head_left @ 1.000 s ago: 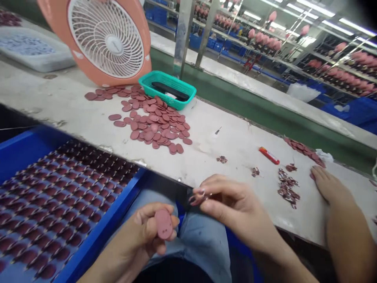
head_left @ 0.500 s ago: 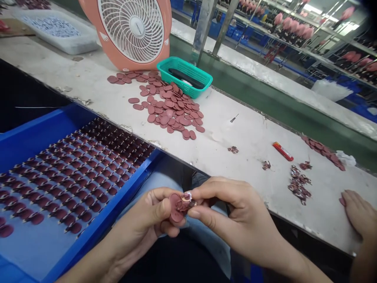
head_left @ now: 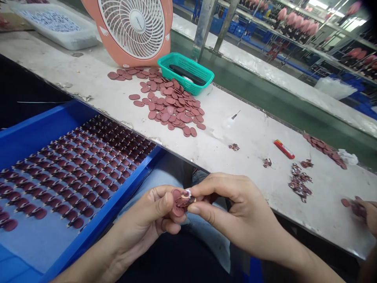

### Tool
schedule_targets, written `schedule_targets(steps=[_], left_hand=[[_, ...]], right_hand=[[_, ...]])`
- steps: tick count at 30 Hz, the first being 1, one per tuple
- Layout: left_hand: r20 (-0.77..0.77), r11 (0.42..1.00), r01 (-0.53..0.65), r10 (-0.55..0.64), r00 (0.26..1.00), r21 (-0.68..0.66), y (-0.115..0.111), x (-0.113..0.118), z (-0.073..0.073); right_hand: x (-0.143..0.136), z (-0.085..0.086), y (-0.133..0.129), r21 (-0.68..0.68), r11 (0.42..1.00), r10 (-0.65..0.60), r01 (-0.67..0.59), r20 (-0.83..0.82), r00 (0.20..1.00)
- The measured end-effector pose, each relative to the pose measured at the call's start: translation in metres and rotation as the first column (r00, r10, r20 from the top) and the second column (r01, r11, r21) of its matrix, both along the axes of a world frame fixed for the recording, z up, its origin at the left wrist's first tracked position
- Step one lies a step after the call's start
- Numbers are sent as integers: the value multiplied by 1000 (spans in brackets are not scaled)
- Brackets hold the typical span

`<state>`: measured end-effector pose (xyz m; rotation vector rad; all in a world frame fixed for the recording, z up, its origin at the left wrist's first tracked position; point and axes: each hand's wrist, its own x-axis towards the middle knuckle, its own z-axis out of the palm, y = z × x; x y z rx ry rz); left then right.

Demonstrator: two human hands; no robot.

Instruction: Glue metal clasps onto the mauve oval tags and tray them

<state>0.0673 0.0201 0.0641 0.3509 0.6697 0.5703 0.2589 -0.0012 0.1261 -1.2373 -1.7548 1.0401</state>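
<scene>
Over my lap, my left hand [head_left: 156, 210] is closed around the edge of a reddish-brown oval base disc [head_left: 177, 211]. My right hand [head_left: 238, 214] pinches a small painted figurine [head_left: 185, 200] between thumb and forefinger. The figurine is brown with some white near its top, and it sits against the face of the disc. Whether the two parts are joined I cannot tell. To the left stands a blue tray [head_left: 118, 192] with rows of similar figurines on bases. A pile of oval discs [head_left: 173, 104] lies on the workbench [head_left: 218, 137] ahead.
At the back stand an orange fan [head_left: 132, 31], a green basket [head_left: 186, 72] with a black object inside, and a white tub [head_left: 59, 27] of small pieces. Loose figurines [head_left: 299, 184], a red tube [head_left: 284, 149] and a small pointed tool [head_left: 235, 114] lie rightward. Another person's hand [head_left: 371, 216] is far right.
My hands stay nearly in place, with the figurine and disc turned slightly. At the far right, the other person's hand has shifted, and a dark small piece now shows by it.
</scene>
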Motion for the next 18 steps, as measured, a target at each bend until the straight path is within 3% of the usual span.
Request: schedule_targets(steps=[18], left_hand=[[8, 1000, 31, -31, 999, -3, 0, 1, -1]], right_hand=[[4, 0, 1, 4, 998, 70, -70, 42, 997]])
